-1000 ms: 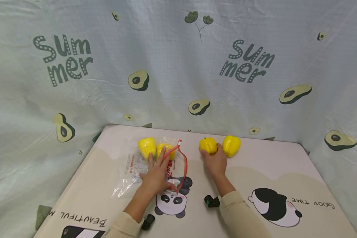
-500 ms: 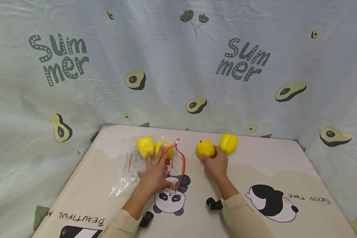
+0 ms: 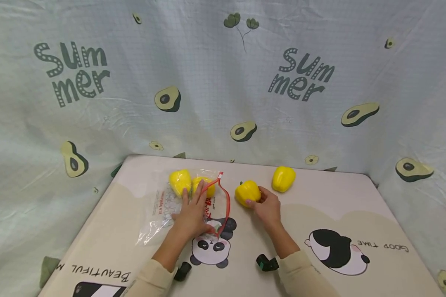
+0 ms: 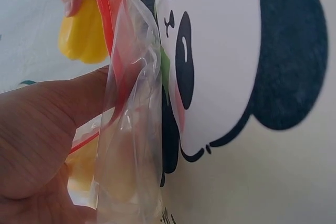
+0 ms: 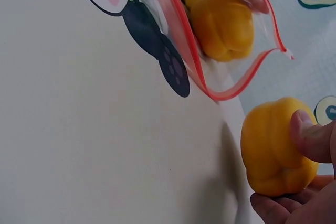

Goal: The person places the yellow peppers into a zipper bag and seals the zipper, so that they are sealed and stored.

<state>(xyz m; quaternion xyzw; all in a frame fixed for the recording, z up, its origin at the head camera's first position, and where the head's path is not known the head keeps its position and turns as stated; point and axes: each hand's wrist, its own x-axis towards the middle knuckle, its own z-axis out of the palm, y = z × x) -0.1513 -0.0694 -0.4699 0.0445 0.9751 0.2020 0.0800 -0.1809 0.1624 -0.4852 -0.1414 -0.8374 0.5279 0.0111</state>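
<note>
So the right hand has a yellow bell pepper clamped between thumb and fingers, about midway between the bench's left and right edges and a bit in from the far edge. Going by the shadow in the right wrist view, it looks lifted off the bench.

Left hand is spread out over a clear plastic bag lying toward the far left corner, thumb tucked into the mouth, which gapes toward the right edge with a red rim around it. Two more yellow peppers are inside, one on the left and a partly covered one just beside it. The hands are well apart from each other.

Spare pepper sits near the far edge, right of the held one. Behind that edge hangs an avocado-print curtain.
</note>
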